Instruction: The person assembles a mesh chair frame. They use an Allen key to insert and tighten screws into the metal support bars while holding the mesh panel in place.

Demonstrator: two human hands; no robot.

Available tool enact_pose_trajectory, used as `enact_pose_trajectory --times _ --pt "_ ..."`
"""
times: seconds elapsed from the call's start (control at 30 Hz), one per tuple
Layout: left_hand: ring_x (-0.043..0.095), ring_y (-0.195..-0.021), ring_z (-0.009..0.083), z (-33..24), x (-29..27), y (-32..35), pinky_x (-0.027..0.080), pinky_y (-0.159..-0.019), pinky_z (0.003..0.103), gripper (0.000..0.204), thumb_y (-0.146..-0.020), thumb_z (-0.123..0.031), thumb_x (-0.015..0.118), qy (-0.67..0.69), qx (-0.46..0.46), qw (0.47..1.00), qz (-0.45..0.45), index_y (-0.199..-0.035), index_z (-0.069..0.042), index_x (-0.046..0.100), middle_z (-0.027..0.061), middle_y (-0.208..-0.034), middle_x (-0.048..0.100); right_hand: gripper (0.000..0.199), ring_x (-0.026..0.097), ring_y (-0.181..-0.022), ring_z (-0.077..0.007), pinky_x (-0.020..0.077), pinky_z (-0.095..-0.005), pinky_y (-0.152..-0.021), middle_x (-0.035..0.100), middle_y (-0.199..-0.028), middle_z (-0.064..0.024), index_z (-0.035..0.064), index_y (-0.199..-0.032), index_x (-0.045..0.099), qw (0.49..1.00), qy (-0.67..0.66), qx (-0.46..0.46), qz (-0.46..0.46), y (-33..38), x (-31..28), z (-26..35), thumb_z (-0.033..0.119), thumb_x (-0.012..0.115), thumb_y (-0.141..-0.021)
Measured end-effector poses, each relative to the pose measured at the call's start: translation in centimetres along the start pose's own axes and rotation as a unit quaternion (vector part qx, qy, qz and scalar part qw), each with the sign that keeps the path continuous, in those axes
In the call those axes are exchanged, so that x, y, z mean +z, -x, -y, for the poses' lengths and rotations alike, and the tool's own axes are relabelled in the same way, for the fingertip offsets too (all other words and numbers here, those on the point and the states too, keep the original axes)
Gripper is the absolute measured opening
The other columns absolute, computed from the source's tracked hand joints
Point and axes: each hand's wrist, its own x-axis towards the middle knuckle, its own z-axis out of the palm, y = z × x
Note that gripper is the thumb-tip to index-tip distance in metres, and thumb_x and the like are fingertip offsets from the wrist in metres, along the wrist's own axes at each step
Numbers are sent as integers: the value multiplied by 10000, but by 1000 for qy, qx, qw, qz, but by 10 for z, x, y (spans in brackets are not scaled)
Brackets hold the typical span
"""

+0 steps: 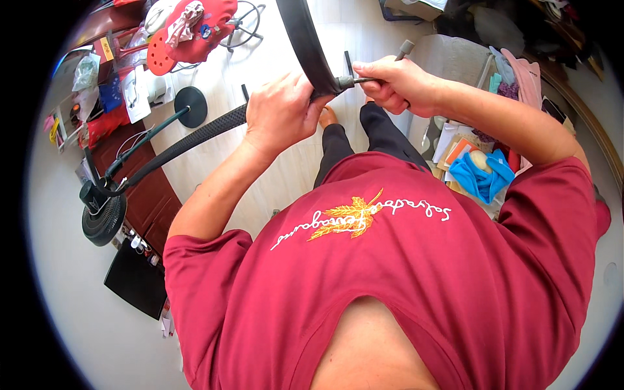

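Note:
A long black band (195, 138) with a textured surface curves from the lower left up to my left hand (281, 109). My left hand is closed around it, and a smoother black stretch rises from there past the top edge. Right beside those fingers, a grey fitting (344, 82) sits against the band. My right hand (396, 83) pinches a thin dark rod tool (365, 80) whose near end meets this fitting. A short grey-tipped piece (405, 48) sticks up above the right fist. Whether it belongs to the same tool is hard to make out.
At left stand a dark pole with a round base (190, 106) and a black fan (104, 216). Red items (198, 32) cover a stool at upper left. To the right, a blue cloth (482, 174), papers and pink fabric (525, 73) lie piled.

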Motion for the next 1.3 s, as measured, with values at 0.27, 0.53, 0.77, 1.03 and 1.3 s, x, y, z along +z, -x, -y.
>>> enact_pose_trajectory --times 0.27,0.53,0.77,1.03,1.3 --pt "578 -689 193 -6 3 9 452 -572 311 227 -764 -275 683 -28 11 999 -10 -818 -96 556 19 -710 538 374 152 -430 -45 112 -233 -406 207 -531 106 176 -647 377 975 -137 168 45 9 0 6 361 399 -971" --pt "583 -697 180 -6 6 15 467 -576 311 238 -761 -282 688 -25 16 999 -22 -826 -112 535 16 -720 550 353 190 -414 -36 159 -217 -376 307 -529 102 137 -762 511 974 -162 154 26 13 7 0 432 474 -952" --pt "592 -715 195 -9 1 12 474 -593 312 245 -770 -293 684 -31 2 999 -7 -851 -105 550 13 -733 563 374 472 -563 -32 365 -199 -521 583 -781 28 90 -957 561 992 -121 -39 -17 25 14 -11 454 472 -955" --pt "590 -715 209 -10 0 13 471 -597 331 248 -789 -305 679 -38 1 999 13 -838 -91 562 22 -720 564 493 495 -563 -66 393 -216 -550 542 -686 24 85 -858 569 998 34 -58 3 14 6 -23 530 383 -960" --pt "588 -682 265 -13 -4 10 471 -596 383 225 -787 -286 678 45 -13 997 54 -827 -78 600 67 -697 573 502 223 -417 -45 166 -230 -391 259 -488 69 145 -548 324 994 -16 -102 27 0 6 -33 389 457 -967"
